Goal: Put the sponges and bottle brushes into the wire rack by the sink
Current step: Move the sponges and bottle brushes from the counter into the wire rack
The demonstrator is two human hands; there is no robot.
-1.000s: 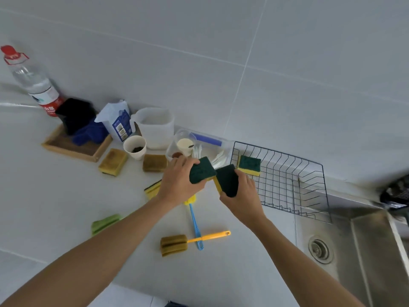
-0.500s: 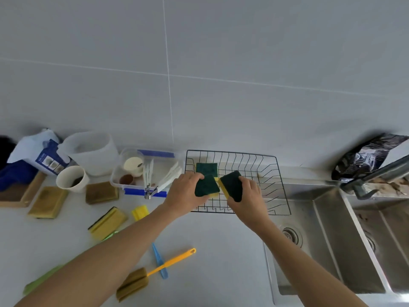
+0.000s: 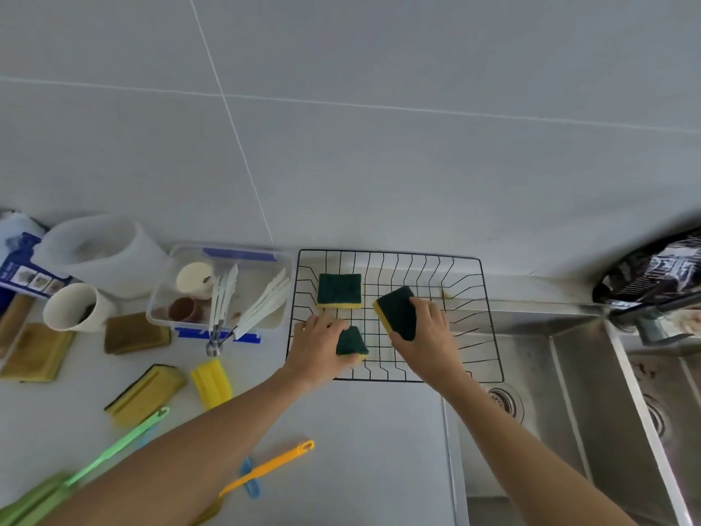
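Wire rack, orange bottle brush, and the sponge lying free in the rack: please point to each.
Wire rack (image 3: pixel 390 253): head view, back rim.
Orange bottle brush (image 3: pixel 273 465): head view, handle.
Free sponge (image 3: pixel 339 288): head view, green top.

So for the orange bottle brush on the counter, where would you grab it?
Grip the orange bottle brush mid-handle, from above. The thin handle lies flat and bare up to its loop end, while the left forearm hides the head. The blue handle crossing it sits lower down.
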